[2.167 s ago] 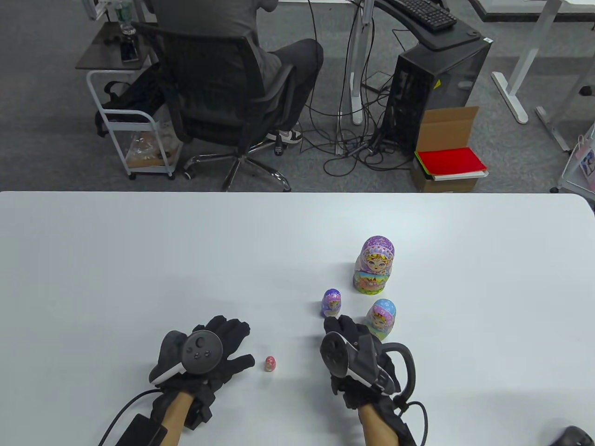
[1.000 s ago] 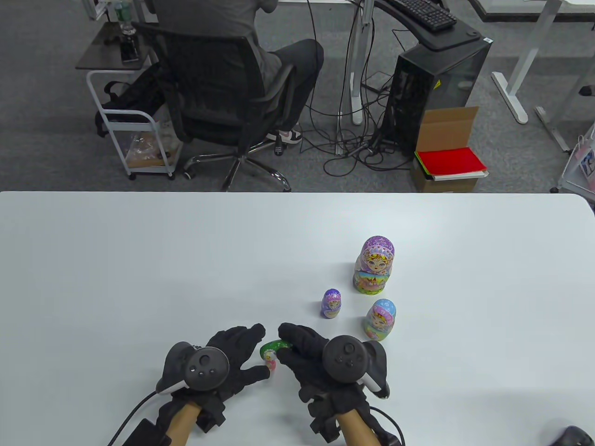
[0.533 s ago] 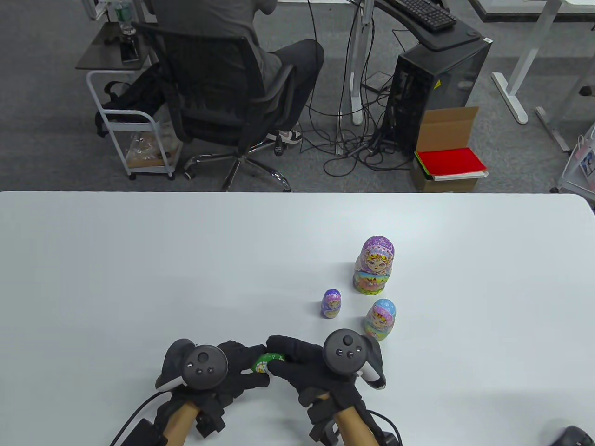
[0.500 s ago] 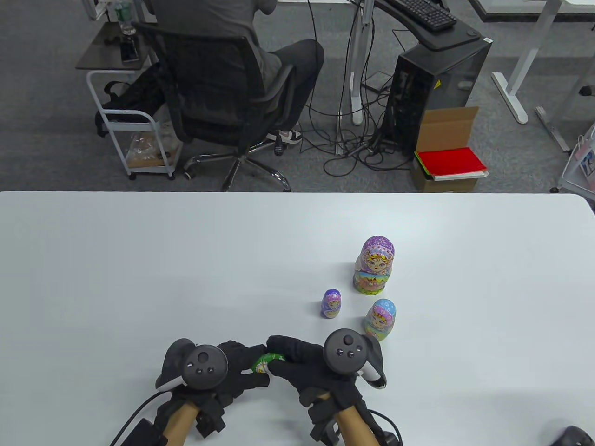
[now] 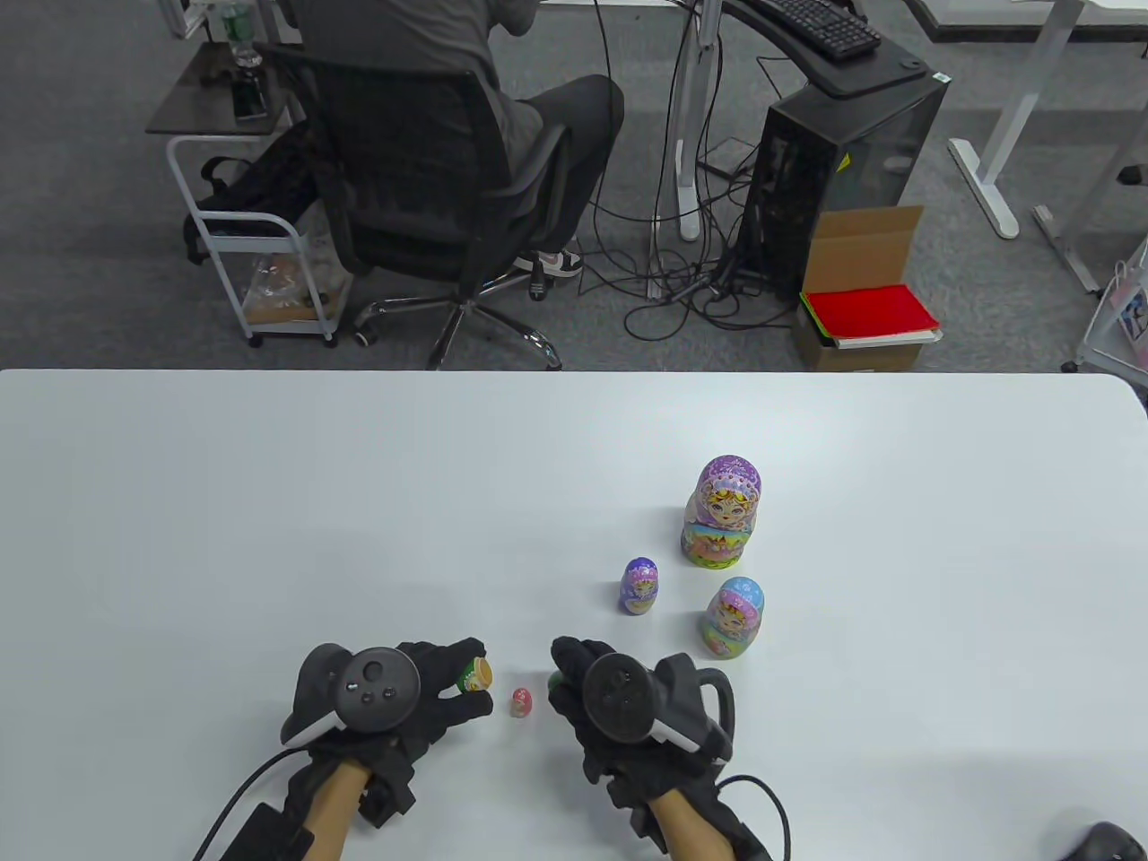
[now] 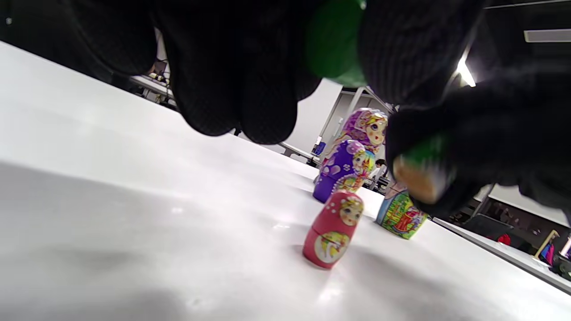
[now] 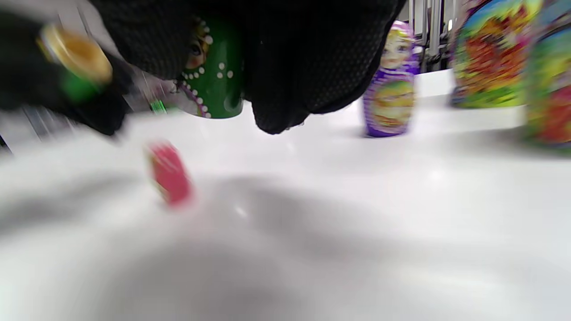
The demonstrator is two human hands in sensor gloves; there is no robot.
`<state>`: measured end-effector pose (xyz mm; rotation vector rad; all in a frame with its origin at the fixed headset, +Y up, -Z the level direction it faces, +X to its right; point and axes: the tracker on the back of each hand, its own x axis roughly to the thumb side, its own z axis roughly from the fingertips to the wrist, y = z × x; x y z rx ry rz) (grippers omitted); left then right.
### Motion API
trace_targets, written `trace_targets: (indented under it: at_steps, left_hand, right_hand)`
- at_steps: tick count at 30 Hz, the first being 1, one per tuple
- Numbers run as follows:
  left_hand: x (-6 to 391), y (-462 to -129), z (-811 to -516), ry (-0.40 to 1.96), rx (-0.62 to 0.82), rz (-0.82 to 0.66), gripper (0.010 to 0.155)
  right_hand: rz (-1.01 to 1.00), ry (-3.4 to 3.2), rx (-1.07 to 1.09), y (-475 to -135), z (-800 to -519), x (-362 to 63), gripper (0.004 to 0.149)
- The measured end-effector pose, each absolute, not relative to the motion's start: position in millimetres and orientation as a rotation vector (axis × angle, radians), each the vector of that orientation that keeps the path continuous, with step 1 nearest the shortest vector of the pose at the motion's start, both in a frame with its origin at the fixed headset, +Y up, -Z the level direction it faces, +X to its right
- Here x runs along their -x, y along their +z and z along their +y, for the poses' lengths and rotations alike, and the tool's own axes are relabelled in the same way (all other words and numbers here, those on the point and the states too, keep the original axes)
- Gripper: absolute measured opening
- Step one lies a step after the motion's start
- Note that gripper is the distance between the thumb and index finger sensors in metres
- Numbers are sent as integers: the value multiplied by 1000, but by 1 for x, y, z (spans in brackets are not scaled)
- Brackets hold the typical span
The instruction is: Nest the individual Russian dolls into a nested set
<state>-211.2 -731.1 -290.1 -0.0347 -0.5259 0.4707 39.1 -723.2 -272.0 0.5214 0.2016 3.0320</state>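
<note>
An office floor with a person in a swivel chair (image 5: 421, 179), a computer tower (image 5: 843, 170) and a cardboard box (image 5: 861, 296) lies beyond the white table (image 5: 269, 502). Standing upright on the table's right half are the largest doll (image 5: 722, 511), pink-purple, then the blue doll (image 5: 735, 617) nearer the person, and the purple doll (image 5: 639, 586) to its left; all three stand apart from one another. Both gloved hands sit low over the near edge, backs up, trackers on top. The left hand (image 5: 395, 704) pinches the green doll's lower half (image 5: 475, 674) between thumb and fingers, its open wooden rim facing right. The right hand (image 5: 619, 708) curls its fingers around the green doll's upper half (image 7: 214, 71), which the table view almost hides. Between the hands, touching neither, the tiny red doll (image 5: 521, 702) stands upright on the table.
</note>
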Motion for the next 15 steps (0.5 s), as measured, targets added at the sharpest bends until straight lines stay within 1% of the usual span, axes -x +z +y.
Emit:
trace_targets:
  at_steps: [1,4,12,15]
  left_hand:
    - [212,-291,-732,470,41,-521,70]
    - [213,-292,-733,458,49,-516,70]
    - [210,-291,-734,448,64,-536,71]
    - [210,-291,-734,447,66,-533,71]
  right_hand:
    - [210,3098,-510,-273,-727,-37,54]
    - [344,3229,-520,-276,-739,-29,54]
    - [413,3304,-524,-275,-749,-21,55]
    - [398,3319,-524,-275,-750,-19,55]
